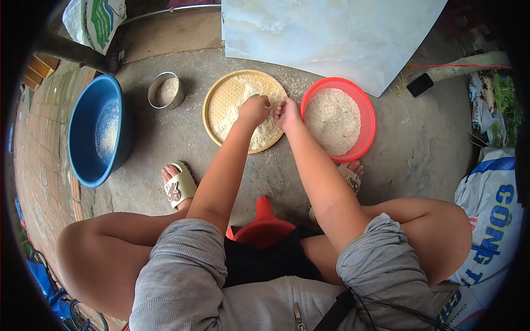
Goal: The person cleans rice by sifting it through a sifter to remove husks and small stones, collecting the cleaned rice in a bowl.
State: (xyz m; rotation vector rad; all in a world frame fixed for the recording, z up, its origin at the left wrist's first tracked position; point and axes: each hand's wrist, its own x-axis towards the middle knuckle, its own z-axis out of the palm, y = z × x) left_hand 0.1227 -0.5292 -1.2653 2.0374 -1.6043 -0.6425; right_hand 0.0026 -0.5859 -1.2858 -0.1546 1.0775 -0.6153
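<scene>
Above the right part of a round woven bamboo tray (214, 105), my left hand (254, 110) and my right hand (287, 115) come close together. Pale rice grains (251, 87) lie spread over the tray. The left hand's fingers are curled in, as in a pinch; anything between them is too small to make out. My right hand is also closed, fingers bent toward the palm, near the rim of a red basin (371, 124). That basin holds a large heap of rice grains (333, 120). Neither hand touches the basin.
At the left stand a blue basin (77, 149) with some grain inside and a metal pot (178, 99) of rice. A marbled sheet (326, 38) lies at the back, with a phone (420, 85) to its right. Printed sacks (488, 215) sit at the right. Beneath me is a red stool (265, 229).
</scene>
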